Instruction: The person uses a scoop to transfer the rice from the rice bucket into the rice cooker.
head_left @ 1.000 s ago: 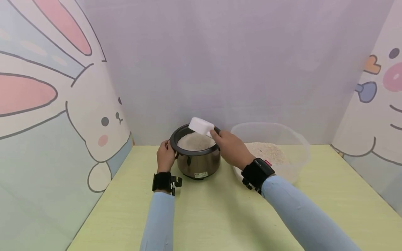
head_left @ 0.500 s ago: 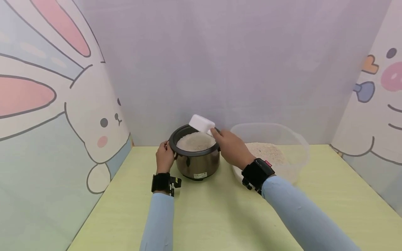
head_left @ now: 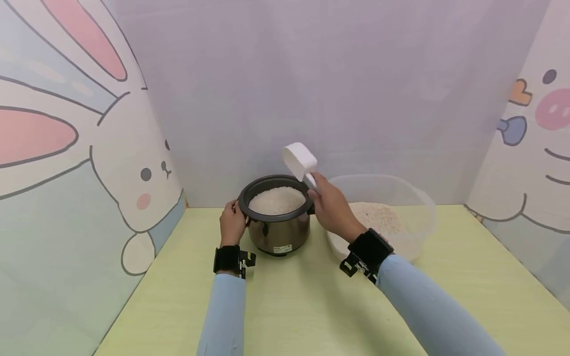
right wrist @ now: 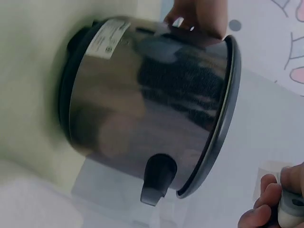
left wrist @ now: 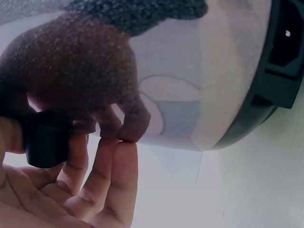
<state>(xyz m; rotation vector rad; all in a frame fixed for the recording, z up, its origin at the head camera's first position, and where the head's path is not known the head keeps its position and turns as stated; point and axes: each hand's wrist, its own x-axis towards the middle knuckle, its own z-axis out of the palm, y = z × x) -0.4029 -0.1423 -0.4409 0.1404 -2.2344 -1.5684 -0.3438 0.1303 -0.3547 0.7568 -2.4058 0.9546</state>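
A brown-metallic rice cooker (head_left: 262, 236) with a dark rim stands on the table, lidless, with white rice (head_left: 277, 200) inside. At its left side my left hand (head_left: 232, 225) grips the black side handle (left wrist: 47, 145), thumb on one side and fingers on the other, fingertips at the cooker's wall in the left wrist view. My right hand (head_left: 335, 207) holds a white measuring scoop (head_left: 301, 159) by its handle, above the cooker's right rim. The scoop is tilted, its mouth facing left and down. In the right wrist view, the right hand's fingers (right wrist: 266, 202) curl at the lower right.
Right of the cooker stands a large translucent plastic tub (head_left: 420, 202) with pale grain (head_left: 378, 217) in it, partly behind my right forearm. A pale curtain backdrop (head_left: 356, 99) rises at the table's back edge, with cartoon-printed panels (head_left: 133, 198) at both sides.
My right hand has lifted the scoop up and to the right, turning it from over the rice, so more of the white rice shows. The left hand keeps its hold on the cooker.
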